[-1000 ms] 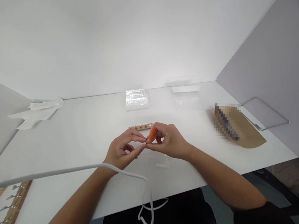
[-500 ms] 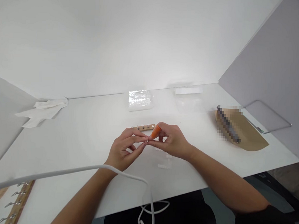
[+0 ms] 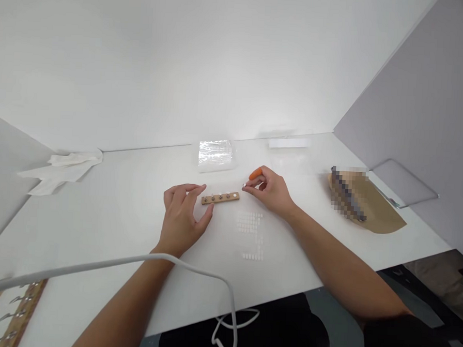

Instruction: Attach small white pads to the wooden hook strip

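L hand (image 3: 180, 217) open, thumb/fingers spread around L end of wooden strip (image 3: 224, 198). R hand (image 3: 270, 193), w/ orange finger cot (image 3: 255, 173), pinches sm. white dot (image 3: 244, 185) nr strip's R end.

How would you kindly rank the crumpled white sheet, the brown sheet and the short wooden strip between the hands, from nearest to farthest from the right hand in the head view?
1. Short wooden strip: just left of the right hand.
2. Brown sheet: off to the right.
3. Crumpled white sheet: far over to the left.
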A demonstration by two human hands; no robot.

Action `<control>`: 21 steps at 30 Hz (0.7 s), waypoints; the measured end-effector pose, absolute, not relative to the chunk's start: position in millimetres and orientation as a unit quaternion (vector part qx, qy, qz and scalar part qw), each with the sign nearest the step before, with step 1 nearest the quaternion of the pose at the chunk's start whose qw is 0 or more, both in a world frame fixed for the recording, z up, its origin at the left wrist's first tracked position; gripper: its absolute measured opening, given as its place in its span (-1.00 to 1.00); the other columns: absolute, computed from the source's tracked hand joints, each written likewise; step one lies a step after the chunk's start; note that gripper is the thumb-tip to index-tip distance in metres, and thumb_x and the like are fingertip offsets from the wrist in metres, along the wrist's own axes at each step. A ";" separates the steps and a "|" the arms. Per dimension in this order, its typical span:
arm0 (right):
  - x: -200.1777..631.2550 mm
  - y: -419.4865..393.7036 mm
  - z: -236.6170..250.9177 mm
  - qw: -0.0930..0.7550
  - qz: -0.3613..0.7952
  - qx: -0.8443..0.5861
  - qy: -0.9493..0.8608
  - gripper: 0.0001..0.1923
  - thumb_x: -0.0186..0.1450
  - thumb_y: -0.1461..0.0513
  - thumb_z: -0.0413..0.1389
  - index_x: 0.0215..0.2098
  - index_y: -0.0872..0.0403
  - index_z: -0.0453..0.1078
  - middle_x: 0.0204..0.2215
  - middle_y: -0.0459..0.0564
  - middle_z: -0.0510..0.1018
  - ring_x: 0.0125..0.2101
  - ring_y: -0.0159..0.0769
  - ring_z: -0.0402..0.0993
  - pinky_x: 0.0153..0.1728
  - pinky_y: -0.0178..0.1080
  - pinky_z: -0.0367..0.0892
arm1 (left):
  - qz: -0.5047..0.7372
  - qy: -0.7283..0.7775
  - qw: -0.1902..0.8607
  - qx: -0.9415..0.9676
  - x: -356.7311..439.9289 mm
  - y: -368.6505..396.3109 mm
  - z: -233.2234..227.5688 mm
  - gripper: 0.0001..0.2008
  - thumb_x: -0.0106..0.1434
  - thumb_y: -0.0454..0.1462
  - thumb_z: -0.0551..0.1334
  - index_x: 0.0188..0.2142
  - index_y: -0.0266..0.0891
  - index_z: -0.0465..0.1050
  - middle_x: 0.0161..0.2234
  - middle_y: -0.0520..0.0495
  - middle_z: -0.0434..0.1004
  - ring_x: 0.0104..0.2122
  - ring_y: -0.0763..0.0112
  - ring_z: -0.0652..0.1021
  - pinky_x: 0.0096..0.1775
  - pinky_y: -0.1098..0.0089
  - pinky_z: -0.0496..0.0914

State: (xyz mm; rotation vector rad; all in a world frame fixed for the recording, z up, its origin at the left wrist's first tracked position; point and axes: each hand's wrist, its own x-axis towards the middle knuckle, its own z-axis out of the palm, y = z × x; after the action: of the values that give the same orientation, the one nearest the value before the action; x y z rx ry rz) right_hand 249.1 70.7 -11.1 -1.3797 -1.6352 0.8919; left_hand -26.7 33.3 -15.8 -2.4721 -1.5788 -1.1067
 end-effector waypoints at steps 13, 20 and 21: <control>238.4 73.4 -25.8 0.368 0.386 -0.499 -0.683 -0.74 0.29 0.08 0.33 -0.19 -0.04 0.37 -0.21 -0.08 0.74 -0.29 -0.27 0.61 -0.23 -0.17 0.41 | -0.274 -0.534 -0.096 -0.794 -30.2 53.4 -36.9 -0.46 0.39 -0.10 0.31 0.29 -0.18 0.34 0.04 -0.16 0.69 0.37 -0.12 0.24 0.30 -0.17 0.17; 231.1 80.6 -30.5 0.353 0.328 -0.511 -0.712 -0.79 0.27 0.09 0.35 -0.23 -0.07 0.46 -0.26 -0.10 0.74 -0.10 -0.14 0.58 -0.09 -0.10 0.39 | -0.259 -0.558 -0.100 -0.782 -27.8 53.8 -32.5 -0.57 0.40 -0.12 0.30 0.20 -0.11 0.38 -0.03 -0.13 0.73 0.30 -0.09 0.36 0.24 -0.14 0.09; 230.7 81.6 -30.7 0.353 0.333 -0.512 -0.709 -0.80 0.26 0.09 0.36 -0.24 -0.07 0.46 -0.27 -0.11 0.74 -0.11 -0.15 0.57 -0.11 -0.11 0.39 | -0.258 -0.560 -0.107 -0.780 -27.7 54.0 -31.8 -0.59 0.39 -0.11 0.31 0.18 -0.11 0.39 -0.03 -0.13 0.73 0.28 -0.08 0.37 0.23 -0.14 0.09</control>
State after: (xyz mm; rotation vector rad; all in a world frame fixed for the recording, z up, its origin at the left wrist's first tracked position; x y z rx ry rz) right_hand 230.7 81.6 -30.7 -1.3237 -1.8337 0.8619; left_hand -27.7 54.0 -31.8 -2.6328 -1.8906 -0.8710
